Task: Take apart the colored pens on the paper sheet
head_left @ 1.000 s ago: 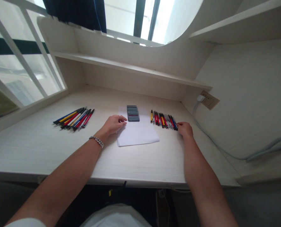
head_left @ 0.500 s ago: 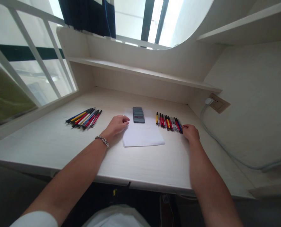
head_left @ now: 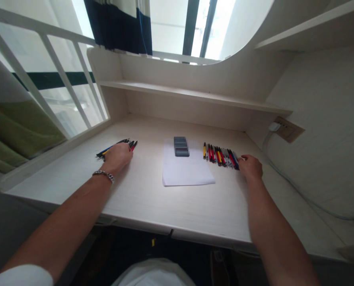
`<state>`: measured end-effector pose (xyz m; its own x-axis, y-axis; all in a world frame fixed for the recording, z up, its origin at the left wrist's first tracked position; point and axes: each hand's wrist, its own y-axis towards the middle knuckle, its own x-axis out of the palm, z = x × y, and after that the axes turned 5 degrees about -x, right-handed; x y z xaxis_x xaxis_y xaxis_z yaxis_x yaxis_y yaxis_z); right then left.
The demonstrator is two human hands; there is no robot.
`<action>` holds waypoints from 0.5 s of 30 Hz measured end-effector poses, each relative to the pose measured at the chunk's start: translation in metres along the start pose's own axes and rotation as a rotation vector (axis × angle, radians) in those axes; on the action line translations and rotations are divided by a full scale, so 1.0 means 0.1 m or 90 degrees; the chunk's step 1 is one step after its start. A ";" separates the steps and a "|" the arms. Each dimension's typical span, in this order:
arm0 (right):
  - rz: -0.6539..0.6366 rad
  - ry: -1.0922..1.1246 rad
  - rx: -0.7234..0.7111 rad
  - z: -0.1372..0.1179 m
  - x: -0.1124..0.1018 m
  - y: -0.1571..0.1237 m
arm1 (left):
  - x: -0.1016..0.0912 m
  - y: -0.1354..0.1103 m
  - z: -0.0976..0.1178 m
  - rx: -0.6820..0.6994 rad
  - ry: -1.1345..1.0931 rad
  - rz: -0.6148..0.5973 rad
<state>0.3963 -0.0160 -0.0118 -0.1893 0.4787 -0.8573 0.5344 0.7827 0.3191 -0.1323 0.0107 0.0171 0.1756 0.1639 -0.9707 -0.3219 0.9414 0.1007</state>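
Observation:
My left hand (head_left: 119, 157) lies over a loose pile of pens (head_left: 133, 146) at the left of the desk. Its fingers are hidden behind the back of the hand. Blue, yellow, black and red pens stick out around it. On the right, several pens (head_left: 218, 155) lie side by side in a neat row. My right hand (head_left: 250, 166) rests at the right end of that row, closed, with fingertips against the last dark pen. Whether anything is between those fingertips cannot be made out.
Between the two pen groups, a white sheet of paper (head_left: 187, 172) lies on the desk (head_left: 147, 202). A dark pixelated object (head_left: 181, 147) sits on its upper part. A low shelf (head_left: 195, 95) runs along the back. A plugged-in charger (head_left: 274, 126) trails a cable down the right side.
My left hand has moved left, from beside the paper to the loose pile of pens. My right hand stays at the row's end. The view has shifted slightly.

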 end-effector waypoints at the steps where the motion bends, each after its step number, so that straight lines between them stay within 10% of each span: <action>1: 0.013 0.004 -0.001 -0.02 -0.02 -0.01 | -0.01 -0.01 -0.01 -0.006 0.019 -0.008; 15: 0.048 0.104 -0.084 -0.25 -0.03 -0.07 | -0.10 -0.01 0.15 -0.030 0.079 -0.060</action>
<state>0.3729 -0.0128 -0.0010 -0.2898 0.5883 -0.7550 0.4415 0.7820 0.4399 -0.1193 0.0125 0.0297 0.0917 0.0350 -0.9952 -0.3539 0.9353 0.0003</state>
